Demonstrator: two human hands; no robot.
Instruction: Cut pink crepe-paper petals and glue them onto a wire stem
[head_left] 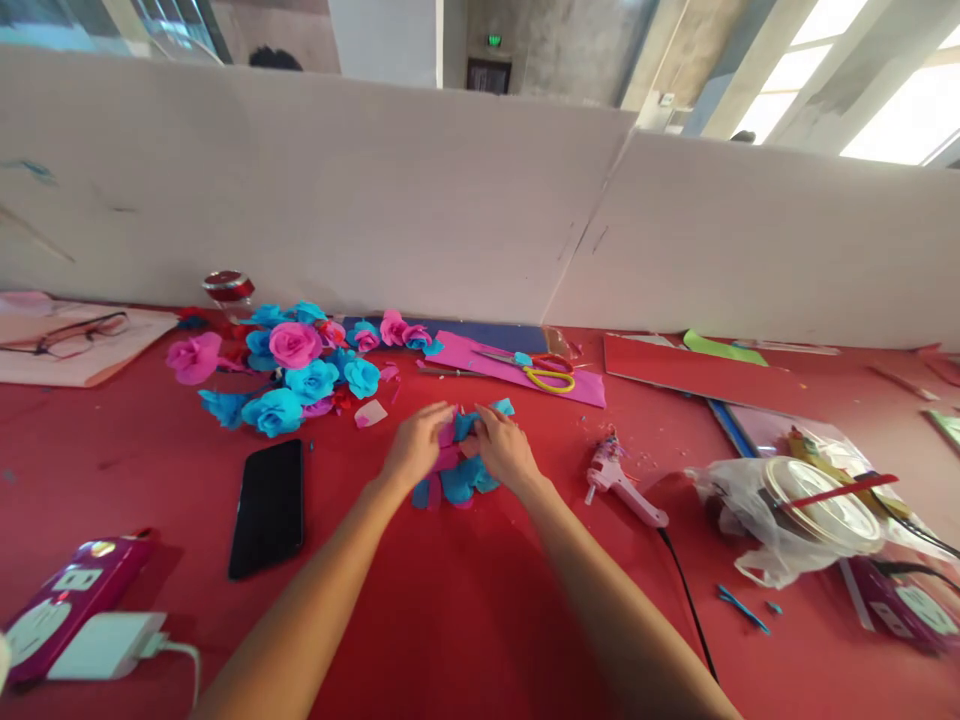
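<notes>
Ok, left hand (414, 440) and right hand (506, 447) half-curled, fingertips at the pink and blue paper pieces (459, 482) between them; we can't tell if either grips. We should handle edges lightly, avoid crushing folds. Glue gun (622, 484) sits right of right hand.

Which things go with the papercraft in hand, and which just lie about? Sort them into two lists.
Likely part of it:
- paper pieces between left hand and right hand
- paper flowers
- glue gun
- scissors
- pink paper

Seemingly just lying about:
- phone
- glasses
- charger
- tub
</notes>
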